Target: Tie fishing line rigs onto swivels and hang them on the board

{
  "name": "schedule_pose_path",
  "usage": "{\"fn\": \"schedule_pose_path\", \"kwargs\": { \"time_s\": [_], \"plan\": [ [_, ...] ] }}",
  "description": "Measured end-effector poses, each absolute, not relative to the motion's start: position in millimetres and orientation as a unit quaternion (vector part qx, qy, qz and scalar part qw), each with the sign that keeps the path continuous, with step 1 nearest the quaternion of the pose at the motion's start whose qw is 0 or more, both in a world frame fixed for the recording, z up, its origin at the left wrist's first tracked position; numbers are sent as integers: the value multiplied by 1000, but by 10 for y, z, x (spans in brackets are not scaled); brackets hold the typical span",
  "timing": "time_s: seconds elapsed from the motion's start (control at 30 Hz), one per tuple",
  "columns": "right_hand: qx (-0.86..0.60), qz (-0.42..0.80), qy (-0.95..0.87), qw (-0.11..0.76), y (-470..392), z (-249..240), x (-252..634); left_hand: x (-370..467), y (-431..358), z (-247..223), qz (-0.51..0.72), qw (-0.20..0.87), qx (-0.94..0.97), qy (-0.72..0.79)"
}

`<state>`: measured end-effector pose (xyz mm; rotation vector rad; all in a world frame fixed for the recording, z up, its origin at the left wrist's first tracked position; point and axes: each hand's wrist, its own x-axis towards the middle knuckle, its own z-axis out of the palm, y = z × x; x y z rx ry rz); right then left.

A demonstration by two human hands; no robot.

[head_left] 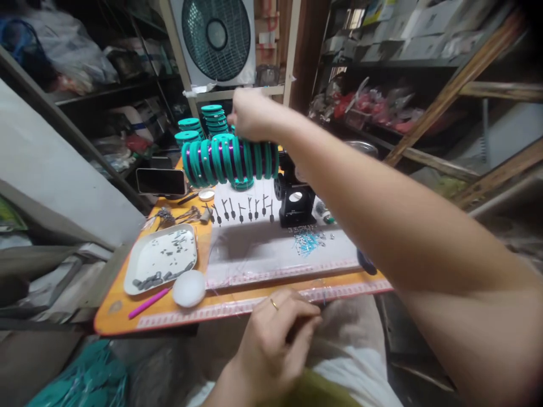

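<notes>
A row of teal spools with purple wire between their flanges point(229, 161) lies sideways above the work board. My right hand point(254, 116) reaches over the row's far right part, near a stack of teal spools point(214, 120). That hand is blurred, and its fingers are mostly turned away. My left hand point(282, 328), with a ring on one finger, is low at the table's front edge, over the lap. Its fingers are curled and pressed together; whatever lies between them is hidden. Small dark forked pieces point(241, 210) stand in a line below the spools.
A black machine point(297, 206) stands right of the spools. Light-blue pieces point(307, 243) lie on the white board point(275, 265). To the left are a white tray point(193, 240) of grey bits, a white bowl point(189, 288), a pink pen point(148, 303) and a phone point(161, 182). Shelves flank the table.
</notes>
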<state>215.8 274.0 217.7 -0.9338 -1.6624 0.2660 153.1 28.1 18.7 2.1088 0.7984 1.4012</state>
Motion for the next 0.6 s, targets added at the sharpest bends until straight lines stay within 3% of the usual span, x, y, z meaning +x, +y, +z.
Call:
{"fn": "schedule_pose_path", "kwargs": {
  "time_s": [0.07,0.2,0.4,0.5,0.6],
  "plan": [
    [-432,105,-735,512,2758,2067,2143,1518,256,221,525,262,757,289],
    [-475,-47,-773,417,2476,1850,2175,1483,186,251,551,305,723,284],
    [-407,-67,-753,512,2001,1601,2347,1443,90,168,558,408,645,326],
    [-368,-24,-736,567,1576,1447,2612,1421,83,89,545,448,594,387],
    [-343,223,-694,592,1008,1108,2885,1414,109,21,532,469,552,439]
  ]
}}
